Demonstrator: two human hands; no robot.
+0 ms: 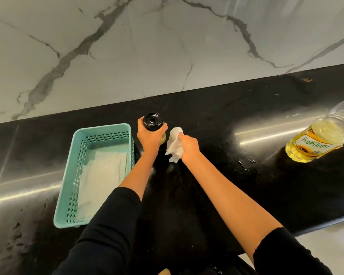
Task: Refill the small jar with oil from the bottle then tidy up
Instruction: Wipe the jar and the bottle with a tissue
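Small glass jar with round black lid point(153, 122) is located mid-counter, just right of the basket and upright. A bit of yellow-green content is seen below the fingers. Jar is gripped by left hand point(149, 136), fingers and thumb curled round the body just under the lid. Whether the jar base touches the counter cannot be told, as it is hidden by the hand.

Crumpled white paper tissue point(174, 144) is pinched in right hand point(189, 145), fingers closed round it, the loose end hanging down. Tissue is held just beside the jar, on its right. Contact between the two cannot be told.

Teal perforated plastic basket point(72, 175) is set to the left of the jar, with flat white paper sheets point(101, 175) lying inside.

Clear plastic oil bottle with yellow "Freedom" label point(316, 141) is placed well apart at far right, partly filled with yellow oil. Its top is cut off by the frame edge.

Small shiny wet streaks point(246, 161) are seen on the glossy black stone countertop point(226, 120) between right arm and bottle. White grey-veined marble wall point(167, 46) is seen behind. Black sleeves point(107, 225) are worn, pushed up past the forearms.
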